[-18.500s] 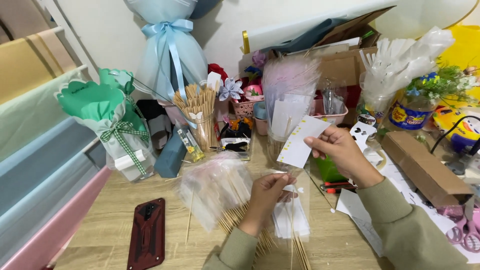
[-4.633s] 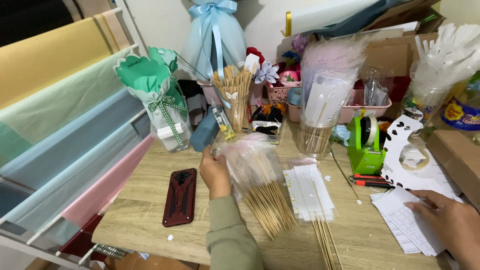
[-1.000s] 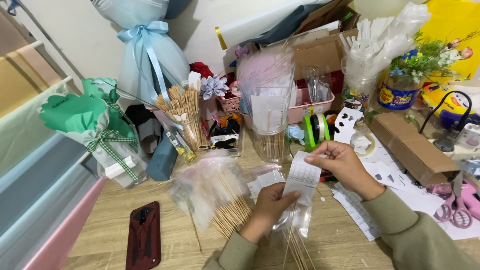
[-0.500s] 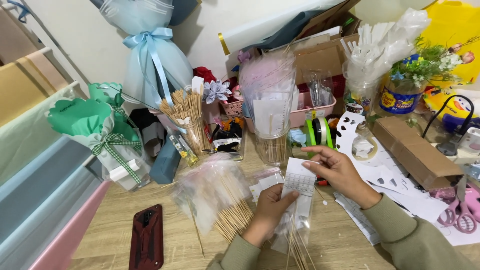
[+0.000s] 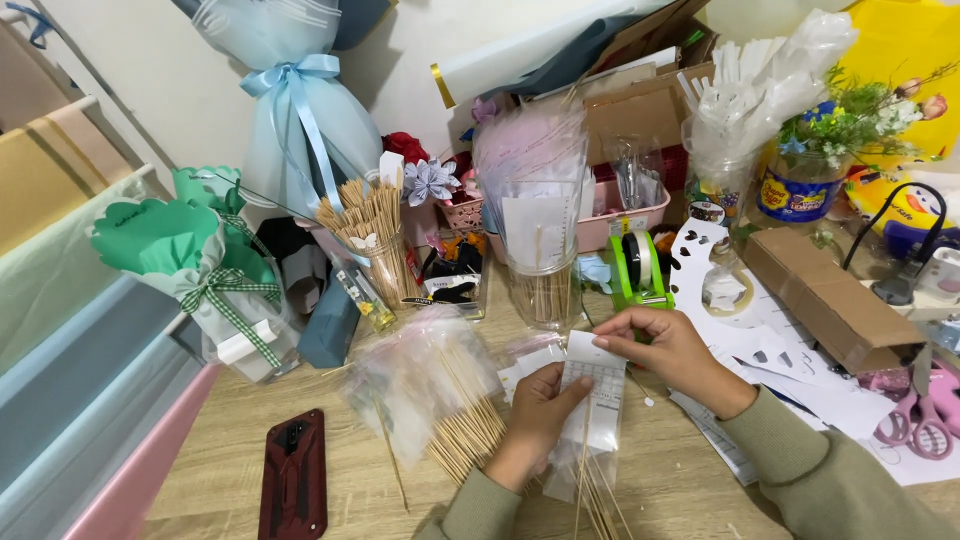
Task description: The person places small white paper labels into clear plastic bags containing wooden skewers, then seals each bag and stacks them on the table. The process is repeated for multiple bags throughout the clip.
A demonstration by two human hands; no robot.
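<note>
My left hand and my right hand both hold a small clear cellophane sleeve with a white printed paper inside, just above the wooden table. The left thumb presses its lower left side; the right fingers pinch its top edge. A thin wooden skewer runs down from the sleeve. More skewers lie in a clear plastic bag to the left of my left hand.
A black and red phone lies at the front left. A green tape dispenser, a clear cup of filled sleeves, a jar of sticks, wrapped bouquets, a cardboard box and pink scissors surround the work spot.
Both hands have drawn slightly nearer with the sleeve, and my right fingers have moved onto its top edge. The view has shifted a little.
</note>
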